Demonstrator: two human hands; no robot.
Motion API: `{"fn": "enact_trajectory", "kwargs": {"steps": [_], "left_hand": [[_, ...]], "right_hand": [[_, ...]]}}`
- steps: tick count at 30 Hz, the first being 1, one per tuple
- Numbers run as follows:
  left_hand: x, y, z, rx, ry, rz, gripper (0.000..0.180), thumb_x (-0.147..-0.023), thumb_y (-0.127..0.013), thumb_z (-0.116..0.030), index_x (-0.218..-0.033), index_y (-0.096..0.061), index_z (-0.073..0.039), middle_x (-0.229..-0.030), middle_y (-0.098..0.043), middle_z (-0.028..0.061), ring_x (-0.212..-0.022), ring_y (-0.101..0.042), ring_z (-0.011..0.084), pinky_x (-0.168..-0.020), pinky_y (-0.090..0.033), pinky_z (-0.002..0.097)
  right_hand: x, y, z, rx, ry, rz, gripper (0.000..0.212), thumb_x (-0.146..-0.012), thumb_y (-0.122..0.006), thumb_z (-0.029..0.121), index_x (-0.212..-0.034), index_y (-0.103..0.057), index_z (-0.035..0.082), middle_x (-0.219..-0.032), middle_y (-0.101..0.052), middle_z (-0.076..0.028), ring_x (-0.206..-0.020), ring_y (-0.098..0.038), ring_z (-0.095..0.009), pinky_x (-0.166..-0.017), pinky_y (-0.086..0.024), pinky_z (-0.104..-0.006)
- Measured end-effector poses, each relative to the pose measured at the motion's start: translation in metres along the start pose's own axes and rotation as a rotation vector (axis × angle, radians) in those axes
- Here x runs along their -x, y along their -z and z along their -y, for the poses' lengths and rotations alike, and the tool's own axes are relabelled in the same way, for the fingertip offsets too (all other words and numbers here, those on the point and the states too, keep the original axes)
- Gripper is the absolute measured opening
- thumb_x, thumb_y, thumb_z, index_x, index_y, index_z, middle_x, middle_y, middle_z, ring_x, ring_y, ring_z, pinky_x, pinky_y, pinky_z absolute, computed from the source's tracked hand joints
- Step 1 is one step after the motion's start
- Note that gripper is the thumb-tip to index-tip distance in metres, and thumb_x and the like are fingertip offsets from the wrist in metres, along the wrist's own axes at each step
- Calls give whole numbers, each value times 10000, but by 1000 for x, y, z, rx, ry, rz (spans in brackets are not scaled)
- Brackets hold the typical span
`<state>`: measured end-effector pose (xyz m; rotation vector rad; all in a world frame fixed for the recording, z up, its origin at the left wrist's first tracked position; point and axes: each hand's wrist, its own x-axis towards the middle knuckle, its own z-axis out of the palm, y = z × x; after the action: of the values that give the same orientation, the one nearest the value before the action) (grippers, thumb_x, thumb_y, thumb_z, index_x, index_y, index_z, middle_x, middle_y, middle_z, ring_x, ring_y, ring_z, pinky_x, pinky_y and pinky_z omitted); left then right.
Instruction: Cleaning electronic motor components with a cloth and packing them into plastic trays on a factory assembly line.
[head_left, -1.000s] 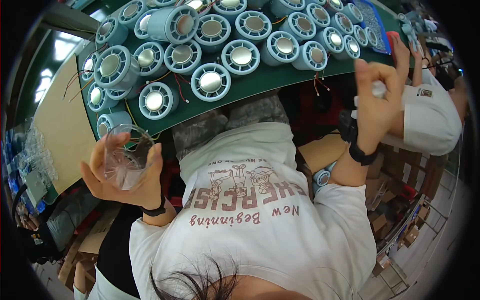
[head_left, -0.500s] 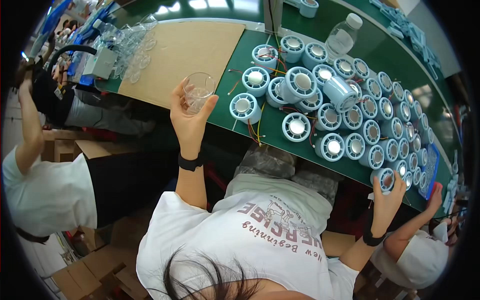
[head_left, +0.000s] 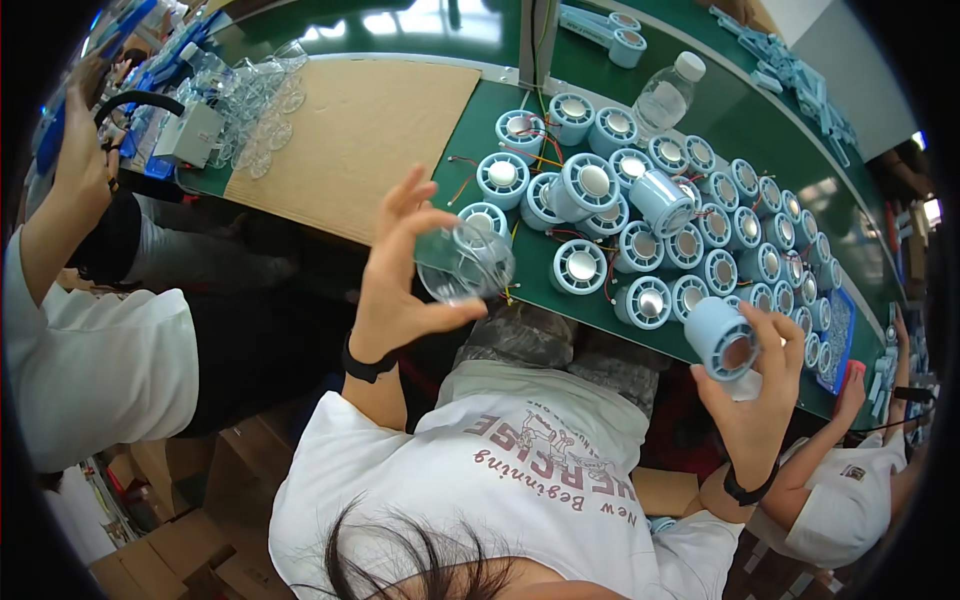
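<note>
Between the thumb and fingers of my left hand [head_left: 378, 300] is a clear, round plastic cup [head_left: 450, 272], tilted in front of my chest by the table edge. My right hand [head_left: 752, 418] grips a light blue cylindrical housing [head_left: 712, 325] with slots round its rim and a copper-coloured round centre. This housing is raised off the table, tilted, and apart from the cup. Beyond it, many similar blue housings [head_left: 580, 268] crowd the green table, most upright with silvery discs on top. One housing [head_left: 662, 203] lies on its side upon the others. Thin coloured wires trail from several.
A cardboard sheet [head_left: 350, 140] covers the table's left part, with a heap of clear cups [head_left: 262, 110] at its far left side. A capped clear bottle [head_left: 665, 95] stands behind the housings. A blue tray [head_left: 838, 335] lies at the right. Other people work on both sides.
My right hand has lifted the blue housing off the table and drawn it left. My left hand has brought the clear cup rightward and nearer to me, tilting it.
</note>
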<state>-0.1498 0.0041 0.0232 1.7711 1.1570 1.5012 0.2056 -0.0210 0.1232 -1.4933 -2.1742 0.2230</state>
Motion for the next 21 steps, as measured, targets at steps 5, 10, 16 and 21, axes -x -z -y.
{"fn": "enact_trajectory", "kwargs": {"steps": [5, 10, 16, 21], "left_hand": [[12, -35, -19, 553, -21, 472, 711, -500, -934, -383, -1104, -658, -130, -1543, -57, 208, -1420, -130, 438, -1081, -258, 555], [22, -56, -24, 757, -48, 620, 743, -468, -928, -460, -1105, -672, -176, -1537, -33, 237, -1426, -96, 441, -1090, -238, 561], [25, -53, -18, 716, -69, 663, 729, -483, -930, -439, -1112, -670, -178, -1468, -168, 216, -1364, -235, 405, -1088, -282, 487], [27, -56, -13, 805, -11, 663, 767, -479, -947, -383, -1144, -644, -149, -1370, -274, 142, -1262, -350, 305, -1056, -341, 414]], "right_hand": [[-31, -28, 41, -159, 277, 255, 663, -592, -805, 63, -1211, -567, 61, -1121, -478, -108, -839, -613, -228, -642, -526, -296], [-46, -47, 60, -211, 473, 403, 683, -579, -831, 139, -1207, -575, 58, -1136, -489, -97, -704, -632, -196, -573, -525, -296], [-57, -56, 59, -214, 555, 406, 700, -592, -827, 160, -1233, -560, 74, -1151, -505, -97, -698, -636, -193, -535, -525, -299], [-59, -62, 58, -276, 535, 405, 712, -614, -818, 160, -1270, -550, 104, -1168, -518, -87, -690, -630, -194, -545, -522, -289]]}}
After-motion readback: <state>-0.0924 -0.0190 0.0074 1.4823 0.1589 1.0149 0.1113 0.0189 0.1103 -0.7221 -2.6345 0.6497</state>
